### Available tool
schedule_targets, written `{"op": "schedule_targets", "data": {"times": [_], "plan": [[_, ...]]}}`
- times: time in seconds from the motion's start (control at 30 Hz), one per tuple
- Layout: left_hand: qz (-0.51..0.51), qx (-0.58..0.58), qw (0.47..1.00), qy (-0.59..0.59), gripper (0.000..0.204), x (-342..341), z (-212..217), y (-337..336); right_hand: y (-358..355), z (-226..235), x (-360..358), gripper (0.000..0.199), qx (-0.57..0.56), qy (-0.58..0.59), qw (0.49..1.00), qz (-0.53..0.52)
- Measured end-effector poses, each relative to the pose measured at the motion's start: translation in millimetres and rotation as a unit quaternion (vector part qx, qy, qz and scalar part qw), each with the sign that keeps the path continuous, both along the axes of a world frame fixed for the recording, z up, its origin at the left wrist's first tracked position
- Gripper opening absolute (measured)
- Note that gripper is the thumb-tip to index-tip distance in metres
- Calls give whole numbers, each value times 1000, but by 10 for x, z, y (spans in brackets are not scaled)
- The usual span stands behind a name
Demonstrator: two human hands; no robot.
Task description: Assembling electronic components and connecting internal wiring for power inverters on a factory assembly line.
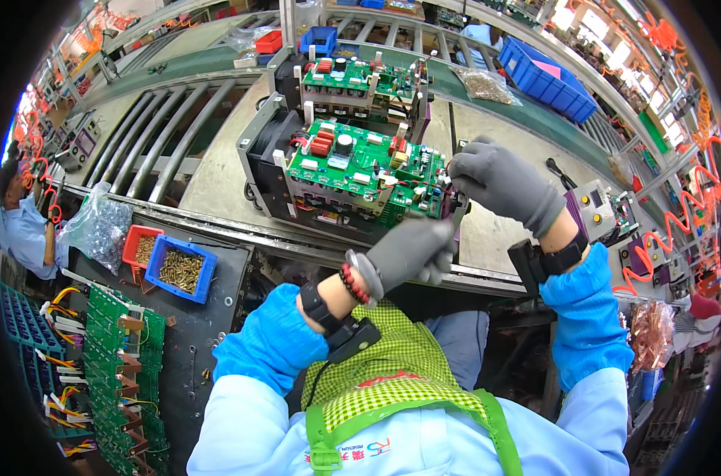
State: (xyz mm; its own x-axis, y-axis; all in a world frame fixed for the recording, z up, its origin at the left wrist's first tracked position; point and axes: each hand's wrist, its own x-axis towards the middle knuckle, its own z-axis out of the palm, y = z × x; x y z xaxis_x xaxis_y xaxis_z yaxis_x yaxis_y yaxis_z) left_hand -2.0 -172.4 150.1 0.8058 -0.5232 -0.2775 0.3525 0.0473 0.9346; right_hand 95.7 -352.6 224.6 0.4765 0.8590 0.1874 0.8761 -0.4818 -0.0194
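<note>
A welding-machine-like unit with a green circuit board (368,163) on top and a black fan (261,147) at its left end stands in front of me. Both of my hands wear grey gloves and are at its right end. My right hand (507,181) is closed with curled fingers beside the dark end panel (455,210); what it grips is hidden. Lower and nearer to me, my left hand (416,252) is smeared by motion close to the unit's near right corner, its fingers unclear. A second similar unit (360,79) stands just behind.
To the left are a blue bin (181,268) of brass-coloured screws, a red bin (140,246) and a plastic bag (102,230). Green circuit boards (102,365) lie at lower left. Metal rollers (166,143) flank the work surface. A blue crate (547,75) stands far right.
</note>
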Motion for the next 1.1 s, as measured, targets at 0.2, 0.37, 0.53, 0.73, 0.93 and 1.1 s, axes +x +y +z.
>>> {"op": "schedule_targets", "data": {"times": [0.2, 0.37, 0.53, 0.73, 0.93, 1.1], "plan": [[101, -72, 992, -22, 27, 215, -660, 17, 326, 38, 110, 13, -167, -43, 984, -32], [169, -311, 932, 73, 22, 230, -668, -73, 402, 2, 133, 10, -207, -35, 976, -48], [173, -343, 918, 99, 22, 221, -645, -62, 347, -34, 187, 11, -180, -44, 983, 8], [157, -352, 918, 97, 21, 251, -672, -89, 447, -1, 170, 11, -254, -43, 966, -26], [151, -339, 923, 98, 20, 246, -686, -76, 377, -95, 225, 11, -240, -38, 970, -19], [147, -364, 915, 89, 20, 257, -719, -56, 468, -94, 189, 14, -278, -34, 959, -41]]}}
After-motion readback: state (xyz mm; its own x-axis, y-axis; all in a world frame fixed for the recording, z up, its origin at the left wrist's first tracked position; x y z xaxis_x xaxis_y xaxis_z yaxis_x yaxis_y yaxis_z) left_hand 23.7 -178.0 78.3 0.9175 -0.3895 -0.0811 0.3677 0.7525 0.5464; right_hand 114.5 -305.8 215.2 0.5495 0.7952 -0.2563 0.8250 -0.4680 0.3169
